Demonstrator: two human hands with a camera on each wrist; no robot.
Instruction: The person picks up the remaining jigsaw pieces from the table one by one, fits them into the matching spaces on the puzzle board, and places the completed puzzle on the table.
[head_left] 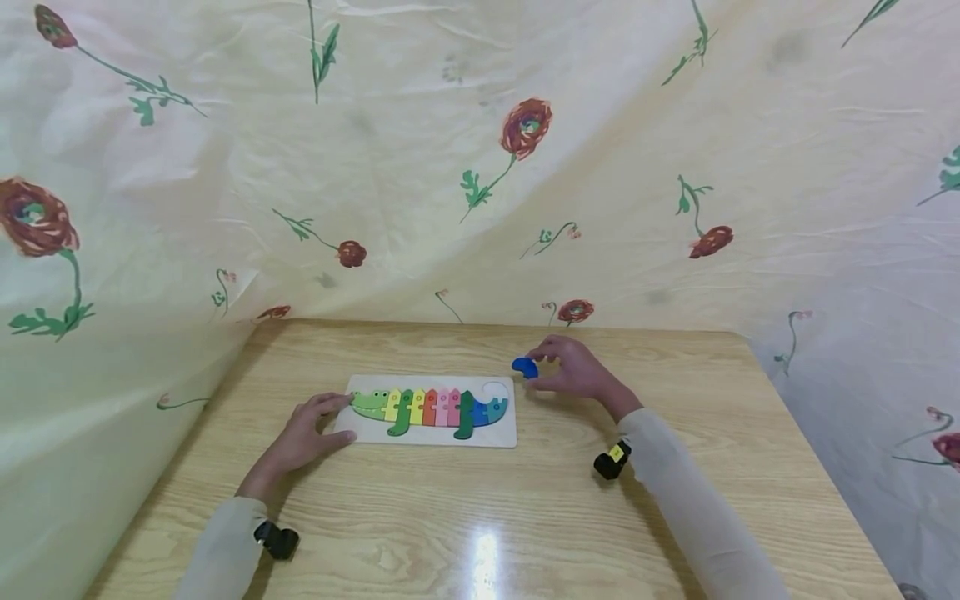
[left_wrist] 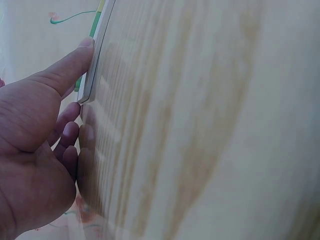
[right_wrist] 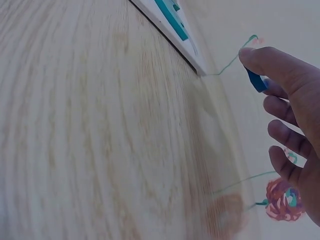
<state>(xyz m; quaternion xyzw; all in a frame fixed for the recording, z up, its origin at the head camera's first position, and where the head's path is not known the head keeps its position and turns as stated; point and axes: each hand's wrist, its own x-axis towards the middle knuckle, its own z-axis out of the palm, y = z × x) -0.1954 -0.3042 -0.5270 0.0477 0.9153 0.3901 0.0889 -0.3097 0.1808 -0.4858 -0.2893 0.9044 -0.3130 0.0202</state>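
Note:
A crocodile puzzle board [head_left: 435, 440] lies flat on the table, its row of coloured pieces running from a green head [head_left: 371, 403] to a blue tail section [head_left: 491, 410]. Above that tail end, a round outlined space shows bare board. My left hand [head_left: 306, 433] rests at the board's left end, thumb and index finger spread and touching its edge. Just off the board's upper right corner, my right hand [head_left: 572, 368] pinches a curved blue puzzle piece [head_left: 525, 367] between thumb and index finger. In the right wrist view this blue piece [right_wrist: 256, 80] is partly hidden by the thumb, other fingers loosely bent.
The wood-grain table [head_left: 450, 508] extends around the board on all sides. A flower-patterned cloth [head_left: 420, 167] hangs behind the table and along both sides. Each wrist carries a small black camera, one on the left [head_left: 277, 540] and one on the right [head_left: 612, 460].

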